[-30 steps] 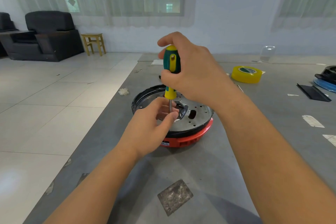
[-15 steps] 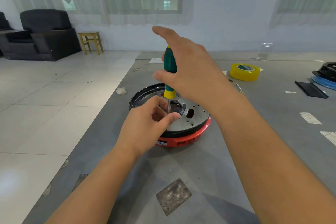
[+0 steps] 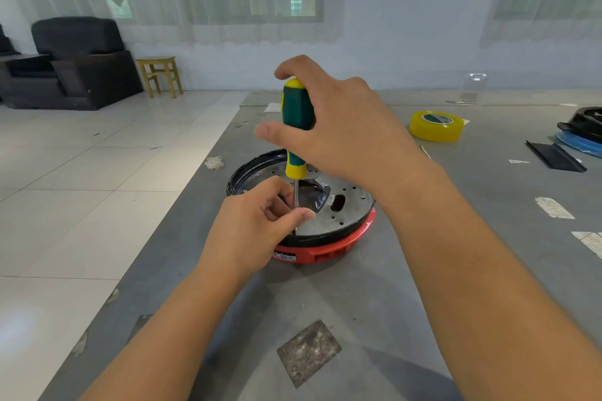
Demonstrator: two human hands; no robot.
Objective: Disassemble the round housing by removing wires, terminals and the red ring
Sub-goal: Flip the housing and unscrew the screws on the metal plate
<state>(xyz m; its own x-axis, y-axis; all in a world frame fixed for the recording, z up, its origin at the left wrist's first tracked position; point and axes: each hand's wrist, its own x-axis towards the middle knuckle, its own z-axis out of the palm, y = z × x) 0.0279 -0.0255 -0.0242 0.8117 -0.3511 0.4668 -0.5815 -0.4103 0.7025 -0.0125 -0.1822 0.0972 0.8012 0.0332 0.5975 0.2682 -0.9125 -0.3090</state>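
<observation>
The round housing (image 3: 338, 205) sits on the grey table (image 3: 358, 319) directly under both hands, its red ring (image 3: 329, 249) still fitted round the base. The right hand (image 3: 342, 137) is wrapped round the green and yellow handle of a screwdriver (image 3: 294, 127), held upright with the shaft running down into the metal plate. The left hand (image 3: 257, 231) is curled at the foot of the shaft, thumb and forefinger pinching it close to the tip; the tip itself and whatever it engages are hidden behind those fingers. Risk noted: if the tip rides out of the fastener under downward pressure, it could strike the steadying fingers or skid across the plate, and the torn edge of the opening just beyond the left hand looks sharp enough to cut. The housing is not clamped and may turn on the table. Beyond the right hand lie a roll of yellow tape (image 3: 436, 125), a black strip (image 3: 555, 156) and paper scraps, all well apart and obstructing nothing. No wires or terminals can be made out.
</observation>
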